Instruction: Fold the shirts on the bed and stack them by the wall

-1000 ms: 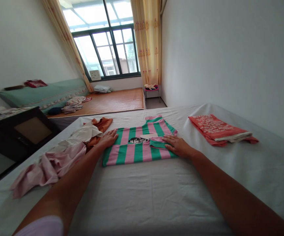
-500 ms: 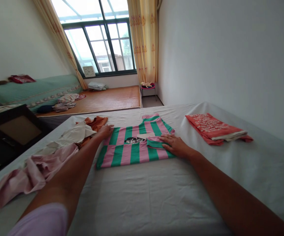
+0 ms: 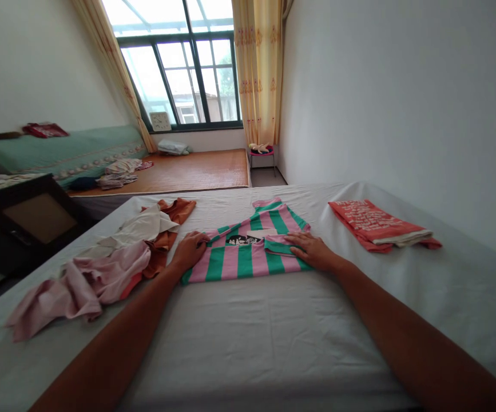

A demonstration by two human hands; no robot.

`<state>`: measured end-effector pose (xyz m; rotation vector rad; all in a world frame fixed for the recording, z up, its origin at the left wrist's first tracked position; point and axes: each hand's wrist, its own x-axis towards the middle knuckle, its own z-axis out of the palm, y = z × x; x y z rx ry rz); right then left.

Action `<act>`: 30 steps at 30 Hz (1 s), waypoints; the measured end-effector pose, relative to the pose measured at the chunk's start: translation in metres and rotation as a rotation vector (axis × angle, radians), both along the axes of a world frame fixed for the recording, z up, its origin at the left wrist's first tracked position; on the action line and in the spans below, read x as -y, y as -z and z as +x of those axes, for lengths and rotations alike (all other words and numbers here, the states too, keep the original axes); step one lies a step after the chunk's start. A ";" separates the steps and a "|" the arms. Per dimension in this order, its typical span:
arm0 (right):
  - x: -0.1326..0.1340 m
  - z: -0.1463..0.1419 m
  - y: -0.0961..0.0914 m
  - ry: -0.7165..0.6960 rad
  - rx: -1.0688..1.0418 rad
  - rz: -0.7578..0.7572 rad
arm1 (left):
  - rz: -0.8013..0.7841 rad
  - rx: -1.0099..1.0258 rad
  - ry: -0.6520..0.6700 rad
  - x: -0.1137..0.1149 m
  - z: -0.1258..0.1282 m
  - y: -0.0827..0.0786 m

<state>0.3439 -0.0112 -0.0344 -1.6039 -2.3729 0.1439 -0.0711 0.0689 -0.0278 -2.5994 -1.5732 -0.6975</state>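
Note:
A pink and green striped shirt (image 3: 248, 254) lies partly folded on the white bed sheet (image 3: 265, 337) in the middle of the view. My left hand (image 3: 191, 250) is closed on the shirt's left edge, which is lifted and turned inward. My right hand (image 3: 312, 250) lies flat with fingers stretched on the shirt's right side, over the folded-in sleeve.
A folded red shirt (image 3: 379, 224) lies at the right by the wall. A heap of pink, white and orange clothes (image 3: 114, 260) spreads at the left. A dark cabinet (image 3: 20, 220) stands left of the bed; a second bed with a woven mat (image 3: 187, 170) lies beyond.
My left hand has moved from lying flat on the shirt's upper left edge to gripping that edge and drawing it inward. My right hand has stayed in place.

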 end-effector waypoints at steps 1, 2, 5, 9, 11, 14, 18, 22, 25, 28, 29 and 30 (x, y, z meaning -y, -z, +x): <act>0.003 -0.004 -0.001 0.024 0.023 0.003 | 0.001 0.012 -0.019 0.000 0.000 0.005; 0.005 -0.009 -0.003 0.053 0.054 0.005 | 0.002 0.016 -0.030 -0.001 0.001 0.008; 0.011 -0.027 -0.016 0.121 0.187 -0.003 | 0.000 0.015 -0.034 -0.003 0.001 0.008; -0.012 -0.042 -0.054 0.113 0.294 -0.102 | -0.027 0.015 -0.037 -0.001 0.000 0.004; -0.041 -0.041 -0.073 0.183 0.266 -0.132 | -0.036 0.016 -0.039 0.000 0.000 0.004; -0.092 -0.034 -0.084 0.316 0.192 -0.089 | -0.040 0.030 -0.042 0.001 0.000 0.003; -0.149 -0.029 -0.064 0.525 0.048 -0.092 | -0.042 0.055 -0.038 0.001 -0.001 0.003; -0.186 -0.038 -0.034 0.614 -0.033 -0.085 | -0.039 0.075 -0.015 -0.002 -0.004 0.003; -0.203 -0.044 -0.026 0.612 -0.090 -0.086 | -0.044 0.083 0.002 -0.003 -0.005 0.004; -0.209 -0.043 -0.032 0.598 -0.146 -0.136 | -0.054 0.092 0.004 -0.004 -0.006 0.004; -0.208 -0.041 -0.036 0.582 -0.170 -0.154 | -0.058 0.093 0.009 -0.004 -0.006 0.004; -0.205 -0.039 -0.041 0.559 -0.199 -0.163 | -0.059 0.097 0.016 -0.004 -0.006 0.004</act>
